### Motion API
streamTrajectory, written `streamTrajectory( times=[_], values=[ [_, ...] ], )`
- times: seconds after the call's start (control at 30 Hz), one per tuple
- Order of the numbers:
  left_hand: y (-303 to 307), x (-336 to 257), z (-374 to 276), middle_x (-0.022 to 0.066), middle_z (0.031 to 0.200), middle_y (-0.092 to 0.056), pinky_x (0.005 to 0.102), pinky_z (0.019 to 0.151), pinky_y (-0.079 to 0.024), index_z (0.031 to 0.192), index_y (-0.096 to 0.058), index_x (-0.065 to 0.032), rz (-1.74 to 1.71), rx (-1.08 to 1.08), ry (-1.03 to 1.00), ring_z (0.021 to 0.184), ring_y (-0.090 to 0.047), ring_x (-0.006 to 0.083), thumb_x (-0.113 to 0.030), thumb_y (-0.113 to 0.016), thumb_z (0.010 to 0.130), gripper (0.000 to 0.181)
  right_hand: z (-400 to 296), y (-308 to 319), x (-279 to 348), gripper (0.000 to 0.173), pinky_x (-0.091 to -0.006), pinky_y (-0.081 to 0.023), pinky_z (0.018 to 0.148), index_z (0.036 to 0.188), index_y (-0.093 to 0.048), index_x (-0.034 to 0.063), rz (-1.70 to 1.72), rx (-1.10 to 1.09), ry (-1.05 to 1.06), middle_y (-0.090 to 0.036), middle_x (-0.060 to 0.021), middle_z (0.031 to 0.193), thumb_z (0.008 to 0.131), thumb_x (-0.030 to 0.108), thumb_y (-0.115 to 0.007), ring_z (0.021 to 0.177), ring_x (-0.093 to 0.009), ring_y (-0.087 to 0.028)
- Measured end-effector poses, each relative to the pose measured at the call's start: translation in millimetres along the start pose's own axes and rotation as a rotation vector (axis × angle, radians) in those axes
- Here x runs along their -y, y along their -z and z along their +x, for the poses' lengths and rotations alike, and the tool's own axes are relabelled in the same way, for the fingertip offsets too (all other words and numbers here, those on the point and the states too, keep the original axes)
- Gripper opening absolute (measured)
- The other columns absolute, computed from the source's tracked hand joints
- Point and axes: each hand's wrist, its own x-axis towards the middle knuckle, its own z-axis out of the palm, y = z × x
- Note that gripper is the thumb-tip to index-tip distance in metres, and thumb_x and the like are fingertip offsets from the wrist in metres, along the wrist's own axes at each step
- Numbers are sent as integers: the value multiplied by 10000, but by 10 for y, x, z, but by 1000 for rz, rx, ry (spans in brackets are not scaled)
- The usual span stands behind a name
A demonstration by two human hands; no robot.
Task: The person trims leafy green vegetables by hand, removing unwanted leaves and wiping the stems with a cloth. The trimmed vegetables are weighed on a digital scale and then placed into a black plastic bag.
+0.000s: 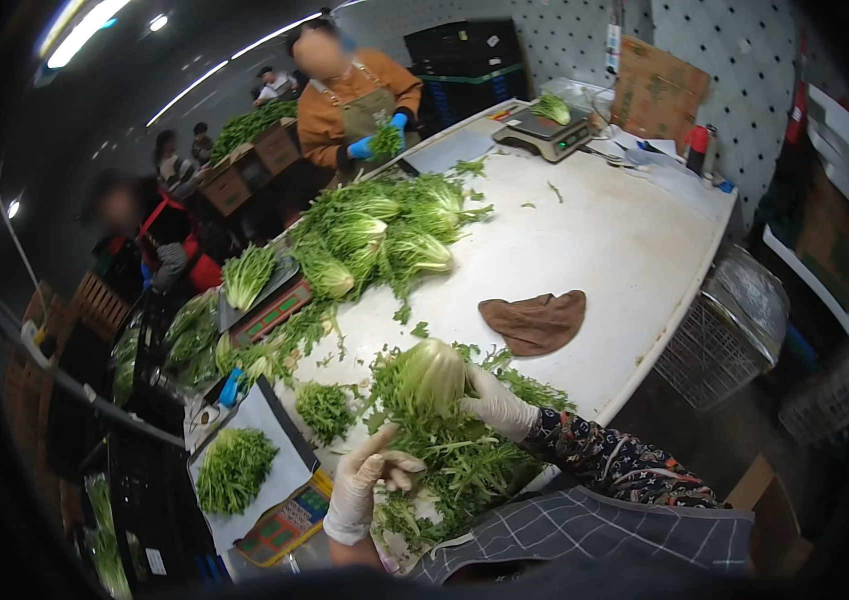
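Observation:
My right hand (499, 403), in a whitish glove, grips a head of frisée-like leafy greens (436, 375) by its side, with the pale base turned up. Lower left, my gloved left hand (376, 480) hovers apart from that head, its fingers partly curled. A small greyish spot shows at its fingertips; whether it holds something thin is unclear. Loose green leaves (477, 469) are heaped beneath both hands at the table's near edge. Left of them sits a small bunch of greens (323, 411). Another bunch (235, 471) rests on a scale (286, 521) with a yellow-edged panel.
The white table (604, 225) bears a brown cloth (535, 322), piled heads of greens (376, 232), a red-framed scale (271, 311) and a far scale (544, 131). A co-worker (357, 105) in blue gloves holds greens across the table. Plastic crates (717, 337) stand at right.

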Motion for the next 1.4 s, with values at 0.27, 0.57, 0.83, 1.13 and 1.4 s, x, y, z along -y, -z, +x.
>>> streamTrajectory(
  times=[0.27, 0.57, 0.83, 1.13, 1.4],
  values=[
    [-306, 225, 209, 112, 1212, -478, 331, 928, -417, 1340, -280, -4, 189, -194, -222, 1089, -486, 207, -132, -834, 591, 940, -93, -306, 190, 968, -352, -345, 1005, 1293, -263, -80, -53, 94, -133, -433, -228, 1237, 703, 572, -668, 1174, -274, -420],
    [13, 624, 194, 51, 940, -613, 298, 801, -487, 1036, -563, -28, -629, -554, -265, 873, -585, 158, -81, -670, 751, 309, -39, -217, 335, 478, -300, -443, 888, 1241, -483, 6, -173, 187, -83, -585, -136, 1099, 867, 283, -591, 1052, -192, -541],
    [278, 659, 76, 82, 990, -608, 364, 831, -530, 1107, -529, -36, -573, -642, -336, 912, -610, 215, -82, -655, 771, 362, 177, -377, 120, 1020, -376, -297, 1026, 1413, -160, 34, -224, 84, -33, -363, -203, 1351, 694, 491, -719, 1250, -281, -358],
    [-83, 497, 168, 49, 1010, -603, 262, 794, -496, 1118, -511, -20, -416, -637, -405, 871, -593, 125, -24, -720, 726, 444, -94, -817, -310, 248, -236, -452, 525, 932, -621, 23, 135, 171, -542, -613, -34, 702, 900, 259, -552, 537, -116, -555],
    [189, 416, 174, 40, 972, -596, 266, 748, -512, 1127, -509, -21, -605, -824, -355, 837, -584, 131, 12, -699, 732, 440, -150, -195, -278, 331, -292, -477, 548, 1057, -603, 31, -840, 222, -116, -632, -96, 784, 816, 255, -645, 608, -166, -587]
  ],
)
